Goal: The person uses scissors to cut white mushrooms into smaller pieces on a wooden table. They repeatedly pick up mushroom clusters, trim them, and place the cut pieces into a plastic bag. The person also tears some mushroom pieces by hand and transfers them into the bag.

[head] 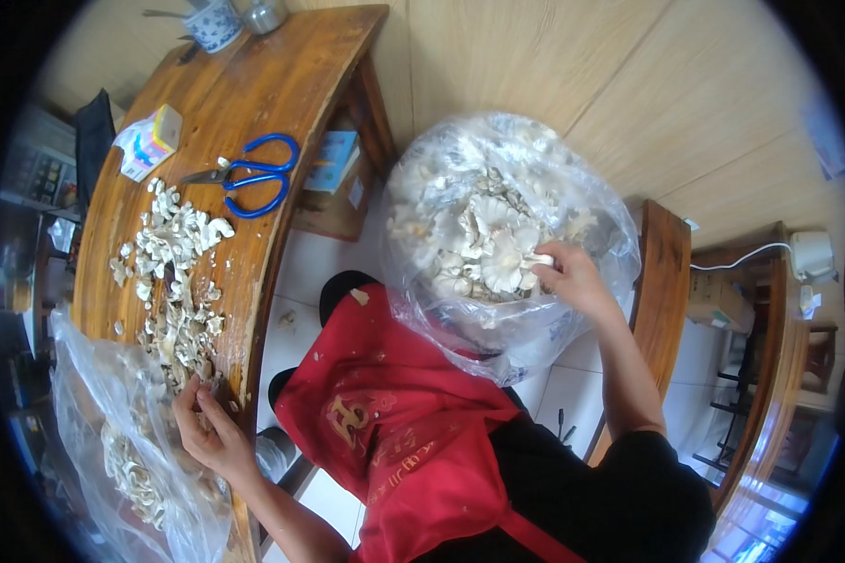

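Observation:
My right hand pinches the pale stem of an oyster mushroom over a large clear plastic bag. More grey-white oyster mushrooms fill that bag. On the wooden table, my left hand is beside a heap of torn mushroom pieces, fingers slightly apart and nothing visible in them. Just past it lies a second clear plastic bag with mushrooms inside. Scissors with blue handles rest near the table's edge, close to a pile of cut white stem pieces.
A tissue pack and a blue-and-white pot stand on the table. Under it is a cardboard box. A wooden bench is to the right of the bag. A red apron covers my lap.

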`<state>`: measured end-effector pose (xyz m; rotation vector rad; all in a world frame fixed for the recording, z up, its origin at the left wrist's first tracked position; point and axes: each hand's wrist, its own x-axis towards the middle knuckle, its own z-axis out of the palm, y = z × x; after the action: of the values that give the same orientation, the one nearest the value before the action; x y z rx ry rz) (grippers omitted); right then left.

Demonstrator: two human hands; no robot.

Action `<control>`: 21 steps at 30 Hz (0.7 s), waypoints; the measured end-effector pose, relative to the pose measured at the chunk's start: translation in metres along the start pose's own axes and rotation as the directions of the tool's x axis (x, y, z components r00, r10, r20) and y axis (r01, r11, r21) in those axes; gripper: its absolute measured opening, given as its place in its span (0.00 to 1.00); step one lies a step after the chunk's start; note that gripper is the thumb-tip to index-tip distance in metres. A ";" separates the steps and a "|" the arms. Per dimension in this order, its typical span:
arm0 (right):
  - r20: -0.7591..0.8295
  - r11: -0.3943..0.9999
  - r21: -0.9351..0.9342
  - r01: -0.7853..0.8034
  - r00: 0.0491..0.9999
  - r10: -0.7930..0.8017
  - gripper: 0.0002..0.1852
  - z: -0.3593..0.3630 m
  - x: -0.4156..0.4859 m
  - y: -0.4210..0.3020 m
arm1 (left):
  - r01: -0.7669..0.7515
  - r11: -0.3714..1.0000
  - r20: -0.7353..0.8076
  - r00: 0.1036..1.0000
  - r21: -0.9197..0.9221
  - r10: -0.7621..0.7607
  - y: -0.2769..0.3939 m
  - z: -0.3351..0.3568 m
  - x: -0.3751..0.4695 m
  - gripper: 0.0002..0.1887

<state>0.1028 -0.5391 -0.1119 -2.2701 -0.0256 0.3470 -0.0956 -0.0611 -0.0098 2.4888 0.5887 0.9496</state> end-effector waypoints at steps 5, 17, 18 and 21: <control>-0.021 0.908 0.392 0.146 0.989 -0.149 0.15 -0.020 -0.010 -0.038 | -0.029 0.998 -0.020 0.999 -0.060 0.028 0.002 -0.001 -0.001 0.09; 0.206 0.482 0.829 0.284 0.647 -0.734 0.16 0.105 -0.015 -0.271 | 0.554 0.119 0.564 0.823 -0.824 0.074 0.030 0.012 0.046 0.41; 0.233 0.490 0.823 0.287 0.616 -0.752 0.16 0.122 -0.013 -0.287 | 0.593 -0.057 0.590 0.805 -0.803 0.058 0.026 0.010 0.047 0.39; 0.326 0.561 0.740 0.371 0.532 -0.781 0.17 0.155 -0.003 -0.326 | 0.596 -0.080 0.601 0.793 -0.799 -0.101 0.009 -0.003 0.055 0.33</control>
<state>0.0912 -0.2093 0.0334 -1.2724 -0.9480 0.6127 -0.0585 -0.0391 0.0257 0.9365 0.2208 0.3157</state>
